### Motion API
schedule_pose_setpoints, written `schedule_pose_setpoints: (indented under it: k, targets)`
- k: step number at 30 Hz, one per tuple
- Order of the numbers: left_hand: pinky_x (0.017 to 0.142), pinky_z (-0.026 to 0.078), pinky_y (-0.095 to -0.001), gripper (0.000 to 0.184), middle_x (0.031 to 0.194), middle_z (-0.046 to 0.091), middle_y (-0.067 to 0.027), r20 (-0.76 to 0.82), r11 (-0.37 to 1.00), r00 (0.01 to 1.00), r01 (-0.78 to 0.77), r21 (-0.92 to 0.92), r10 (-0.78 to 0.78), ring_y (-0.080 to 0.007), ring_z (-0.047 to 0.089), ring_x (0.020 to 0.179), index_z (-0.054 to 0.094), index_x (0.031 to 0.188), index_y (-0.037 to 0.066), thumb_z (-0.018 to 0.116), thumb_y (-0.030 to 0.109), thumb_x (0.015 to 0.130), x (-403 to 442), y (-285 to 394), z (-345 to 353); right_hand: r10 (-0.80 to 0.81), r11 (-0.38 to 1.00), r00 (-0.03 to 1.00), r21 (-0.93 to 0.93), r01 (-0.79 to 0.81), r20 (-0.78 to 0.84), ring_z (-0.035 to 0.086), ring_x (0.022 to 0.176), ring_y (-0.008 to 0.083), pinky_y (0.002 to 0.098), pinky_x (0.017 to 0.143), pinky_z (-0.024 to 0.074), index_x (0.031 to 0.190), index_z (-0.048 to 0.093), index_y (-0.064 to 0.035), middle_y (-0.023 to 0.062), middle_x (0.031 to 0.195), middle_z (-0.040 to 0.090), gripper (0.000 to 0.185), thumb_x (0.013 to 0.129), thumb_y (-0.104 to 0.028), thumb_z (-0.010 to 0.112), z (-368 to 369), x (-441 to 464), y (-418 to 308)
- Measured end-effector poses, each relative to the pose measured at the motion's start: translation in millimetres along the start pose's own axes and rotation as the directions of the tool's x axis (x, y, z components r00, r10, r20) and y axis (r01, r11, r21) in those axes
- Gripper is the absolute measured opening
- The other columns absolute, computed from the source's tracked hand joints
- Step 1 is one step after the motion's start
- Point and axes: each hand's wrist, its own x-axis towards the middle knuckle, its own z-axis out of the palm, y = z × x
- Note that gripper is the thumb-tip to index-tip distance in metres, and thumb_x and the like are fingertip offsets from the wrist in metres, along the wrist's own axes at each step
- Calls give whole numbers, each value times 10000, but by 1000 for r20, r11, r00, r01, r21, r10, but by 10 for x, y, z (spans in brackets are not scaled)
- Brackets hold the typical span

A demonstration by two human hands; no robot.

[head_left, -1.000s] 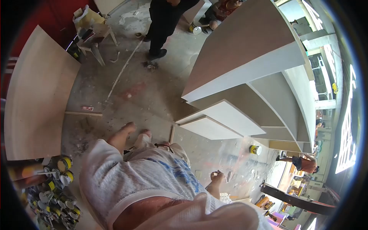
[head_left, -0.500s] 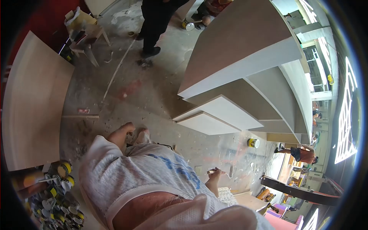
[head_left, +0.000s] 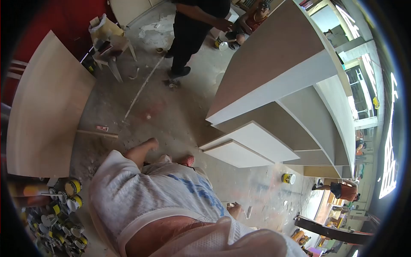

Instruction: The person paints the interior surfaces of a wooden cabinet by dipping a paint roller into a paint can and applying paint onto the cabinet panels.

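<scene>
My right hand is closed around the handle of a small paint roller, beside my shirt on the right. The roller's pale sleeve sticks out past the hand, above the floor. My left hand hangs in front of my body on the left, over bare concrete. Nothing shows in it, but its fingers are too unclear to read. Ahead to the right stands a large white and brown wooden unit with open compartments. Two white panels lean at its base. A paint can with a yellow label sits near them.
A person in black stands ahead; another in a red top sits low behind the unit. A curved plywood panel stands at left, with many paint cans below it. A stick and a chair are nearby.
My view has shifted, so the surroundings sit lower and further right. My right hand with the roller has drawn closer to my shirt. The standing person's arm has come into view.
</scene>
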Motion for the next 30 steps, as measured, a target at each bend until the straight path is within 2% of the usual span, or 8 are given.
schedule_pose_setpoints:
  k: [6,10,12,15,17,21,23,30]
  targets:
    - [622,502,-378,206,848,657,-136,124,822,968,-249,512,216,-247,636,699,676,873,45,581,154,726,146,-106,-321,196,945,981,265,-191,9,514,612,221,355,576,413,797,466,-8,86,660,505,250,677,-149,634,309,24,92]
    - [611,502,-382,200,815,658,-102,108,983,977,-184,-15,185,-232,639,729,668,881,76,573,186,743,378,-71,-807,691,-34,499,713,-700,523,475,577,190,321,477,415,857,424,-71,52,690,449,69,791,-92,418,364,124,135]
    - [601,500,-384,184,793,656,-78,95,866,973,-140,-480,210,-230,639,741,664,872,106,572,198,743,481,-82,-1174,672,183,616,713,-677,412,481,591,193,332,477,419,852,438,-71,56,701,457,64,795,-96,421,216,37,-153]
    - [579,470,-330,201,840,618,-81,-103,964,995,-39,-264,12,-158,591,707,576,930,82,559,174,752,-101,573,-1825,573,437,748,647,-625,335,577,713,241,366,613,441,821,588,24,148,815,613,329,648,-233,699,3,-130,-149]
    - [551,487,-348,360,780,616,-119,-205,716,969,-239,-656,136,-219,591,632,524,1096,32,540,92,742,-548,850,-2424,-215,901,971,-363,239,104,580,665,259,356,581,439,729,607,-6,162,755,612,253,657,-232,693,-195,-148,-363]
    - [566,474,-294,494,794,592,-60,-648,704,650,-668,-239,397,-135,566,642,470,1218,46,574,42,735,-715,1290,-4310,-20,992,985,130,-2,170,499,464,218,342,474,418,767,544,-78,59,565,536,129,712,-165,621,-372,169,-229]
    - [623,476,-290,416,839,617,-68,-854,531,379,-834,-148,357,-134,572,680,504,1186,40,566,92,778,-1719,1647,-4795,850,-165,270,717,-677,452,447,424,159,327,423,398,702,432,-125,-5,502,437,112,749,-93,529,-380,249,-85]
    - [773,422,-294,301,893,588,-40,-992,535,0,-842,66,122,-131,542,831,594,1021,26,608,193,771,-3354,1009,-5272,901,-35,276,689,-724,335,411,403,147,304,369,364,678,387,-146,-13,495,388,139,765,-117,493,-667,500,-704]
